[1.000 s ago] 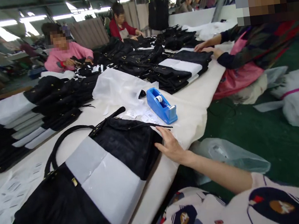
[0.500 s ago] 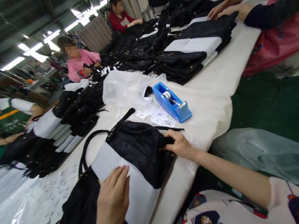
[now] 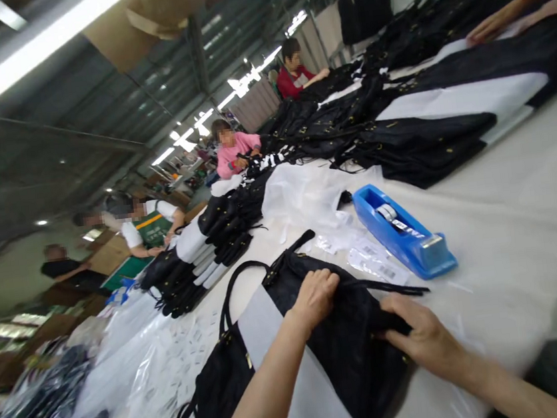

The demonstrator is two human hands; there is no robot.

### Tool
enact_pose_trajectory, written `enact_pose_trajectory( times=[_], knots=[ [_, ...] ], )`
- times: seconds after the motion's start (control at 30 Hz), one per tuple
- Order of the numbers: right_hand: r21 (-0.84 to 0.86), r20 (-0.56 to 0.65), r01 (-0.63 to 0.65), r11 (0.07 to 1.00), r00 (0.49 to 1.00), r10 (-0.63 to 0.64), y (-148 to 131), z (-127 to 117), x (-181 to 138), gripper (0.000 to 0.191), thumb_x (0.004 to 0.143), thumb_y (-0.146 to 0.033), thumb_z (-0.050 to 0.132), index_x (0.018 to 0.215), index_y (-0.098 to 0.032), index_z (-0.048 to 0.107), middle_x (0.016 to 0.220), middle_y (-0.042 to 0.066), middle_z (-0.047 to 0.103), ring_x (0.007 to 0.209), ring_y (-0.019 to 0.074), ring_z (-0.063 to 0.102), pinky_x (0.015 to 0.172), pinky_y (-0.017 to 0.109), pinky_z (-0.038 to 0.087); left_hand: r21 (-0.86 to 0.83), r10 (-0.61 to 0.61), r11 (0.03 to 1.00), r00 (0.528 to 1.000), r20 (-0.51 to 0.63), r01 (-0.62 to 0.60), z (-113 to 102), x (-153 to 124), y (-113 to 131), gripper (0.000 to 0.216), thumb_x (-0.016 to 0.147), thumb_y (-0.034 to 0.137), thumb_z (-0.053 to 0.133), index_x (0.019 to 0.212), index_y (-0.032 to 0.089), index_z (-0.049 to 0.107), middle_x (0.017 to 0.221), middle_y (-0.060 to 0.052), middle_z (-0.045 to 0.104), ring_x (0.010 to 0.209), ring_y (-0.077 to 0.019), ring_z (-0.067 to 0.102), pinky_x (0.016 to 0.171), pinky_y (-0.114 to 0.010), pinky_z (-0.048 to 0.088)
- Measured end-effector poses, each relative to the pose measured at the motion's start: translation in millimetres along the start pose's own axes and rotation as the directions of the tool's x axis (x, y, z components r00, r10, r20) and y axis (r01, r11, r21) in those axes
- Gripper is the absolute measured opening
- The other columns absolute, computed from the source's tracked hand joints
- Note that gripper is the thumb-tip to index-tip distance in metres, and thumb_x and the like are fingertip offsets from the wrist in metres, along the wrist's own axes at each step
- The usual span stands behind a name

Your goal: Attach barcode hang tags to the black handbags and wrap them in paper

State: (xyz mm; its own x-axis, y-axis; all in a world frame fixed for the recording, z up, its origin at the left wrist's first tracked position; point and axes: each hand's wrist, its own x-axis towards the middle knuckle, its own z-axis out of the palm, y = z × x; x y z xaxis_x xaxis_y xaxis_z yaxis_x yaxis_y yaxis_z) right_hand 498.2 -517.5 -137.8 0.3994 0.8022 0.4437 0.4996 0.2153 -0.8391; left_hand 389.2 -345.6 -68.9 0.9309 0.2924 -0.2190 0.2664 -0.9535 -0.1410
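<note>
A black handbag with a white paper band round its middle lies on the white table in front of me. My left hand is closed on the bag's upper edge, near the strap fitting. My right hand grips the bag's right corner, fingers curled over the black fabric. The bag's black handle loops out to the left.
A blue tape dispenser stands just beyond the bag, with small label slips and a white plastic sheet beside it. Stacks of banded black bags fill the far table. Other people work along the table; another person's hands rest at top right.
My left hand has moved from the white band up to the bag's top edge and closed on it. My right hand has shifted down the bag's right corner. The view has tilted up.
</note>
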Motion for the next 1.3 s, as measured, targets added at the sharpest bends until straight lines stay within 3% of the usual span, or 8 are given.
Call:
enact_pose_trajectory(
  times=[0.3, 0.4, 0.5, 0.6, 0.73, 0.9, 1.07, 1.3],
  knots=[
    [-0.134, 0.160, 0.062, 0.989, 0.986, -0.041, 5, -17, 21, 0.017, 0.062, -0.018, 0.053, 0.078, -0.021, 0.055, 0.135, 0.011, 0.039, 0.121, 0.0285, 0.041, 0.092, 0.042, 0.043, -0.324, -0.131, 0.945, 0.964, -0.232, 0.051, 8, -12, -14, 0.018, 0.069, 0.008, 0.045, 0.081, 0.017, 0.054, 0.084, -0.003, 0.056, 0.087, -0.0167, 0.048, 0.072, -0.027, 0.041],
    [-0.066, 0.286, 0.231, 0.971, 0.936, -0.203, -28, -22, 46, 0.027, 0.060, -0.013, 0.047, 0.084, -0.022, 0.056, 0.128, 0.010, 0.048, 0.122, 0.0257, 0.040, 0.093, 0.041, 0.043, -0.520, -0.239, 0.852, 0.922, -0.304, 0.049, 20, -13, -16, 0.021, 0.069, 0.006, 0.044, 0.084, 0.016, 0.056, 0.083, -0.004, 0.057, 0.083, -0.0155, 0.050, 0.072, -0.027, 0.043],
    [0.100, 0.419, 0.440, 0.892, 0.795, -0.439, -70, -13, 60, 0.031, 0.063, -0.011, 0.046, 0.087, -0.026, 0.059, 0.108, 0.005, 0.062, 0.112, 0.0215, 0.051, 0.092, 0.038, 0.044, -0.666, -0.302, 0.746, 0.880, -0.366, -0.021, 30, -13, -17, 0.022, 0.069, 0.008, 0.047, 0.086, 0.015, 0.060, 0.085, -0.005, 0.058, 0.083, -0.0161, 0.052, 0.077, -0.030, 0.044],
    [0.290, 0.346, 0.535, 0.794, 0.715, -0.608, -86, -6, 62, 0.023, 0.072, -0.015, 0.046, 0.077, -0.030, 0.062, 0.089, 0.001, 0.067, 0.092, 0.0174, 0.061, 0.091, 0.035, 0.045, -0.737, -0.345, 0.671, 0.845, -0.408, -0.081, 35, -17, -18, 0.023, 0.069, 0.007, 0.050, 0.085, 0.016, 0.064, 0.086, -0.005, 0.059, 0.085, -0.0166, 0.053, 0.079, -0.031, 0.044],
    [0.074, 0.148, 0.085, 0.994, 0.984, -0.095, -50, -17, 73, 0.016, 0.076, -0.027, 0.047, 0.083, -0.027, 0.061, 0.098, 0.006, 0.065, 0.092, 0.0222, 0.061, 0.081, 0.036, 0.049, -0.744, -0.393, 0.657, 0.786, -0.477, -0.122, 35, -23, -15, 0.023, 0.071, 0.006, 0.050, 0.085, 0.016, 0.066, 0.086, -0.005, 0.059, 0.085, -0.0156, 0.054, 0.078, -0.029, 0.045],
    [0.135, 0.251, -0.360, 0.923, 0.914, 0.320, -5, -7, 94, 0.030, 0.071, -0.027, 0.047, 0.095, -0.018, 0.062, 0.097, 0.007, 0.066, 0.091, 0.0221, 0.061, 0.086, 0.040, 0.046, -0.631, -0.314, 0.759, 0.757, -0.573, -0.163, 28, -30, -13, 0.020, 0.077, 0.011, 0.051, 0.091, 0.016, 0.064, 0.087, -0.006, 0.057, 0.088, -0.0155, 0.051, 0.078, -0.028, 0.045],
    [0.131, 0.480, -0.327, 0.936, 0.847, 0.229, 9, 19, 92, 0.038, 0.074, -0.026, 0.048, 0.108, -0.017, 0.061, 0.114, 0.007, 0.060, 0.108, 0.0216, 0.053, 0.100, 0.040, 0.035, -0.502, -0.161, 0.851, 0.831, -0.532, -0.157, 13, -42, -32, 0.026, 0.077, 0.005, 0.044, 0.089, 0.018, 0.062, 0.090, -0.005, 0.052, 0.090, -0.0148, 0.048, 0.078, -0.028, 0.043],
    [0.057, 0.739, -0.016, 0.998, 0.673, -0.031, 14, 27, 93, 0.045, 0.088, -0.043, 0.036, 0.129, -0.026, 0.045, 0.137, 0.005, 0.039, 0.127, 0.0209, 0.033, 0.108, 0.042, 0.021, -0.422, 0.019, 0.899, 0.973, -0.229, -0.117, -31, -45, -46, 0.030, 0.071, 0.001, 0.042, 0.089, 0.018, 0.059, 0.097, -0.004, 0.054, 0.092, -0.0141, 0.049, 0.078, -0.023, 0.042]
  ],
)
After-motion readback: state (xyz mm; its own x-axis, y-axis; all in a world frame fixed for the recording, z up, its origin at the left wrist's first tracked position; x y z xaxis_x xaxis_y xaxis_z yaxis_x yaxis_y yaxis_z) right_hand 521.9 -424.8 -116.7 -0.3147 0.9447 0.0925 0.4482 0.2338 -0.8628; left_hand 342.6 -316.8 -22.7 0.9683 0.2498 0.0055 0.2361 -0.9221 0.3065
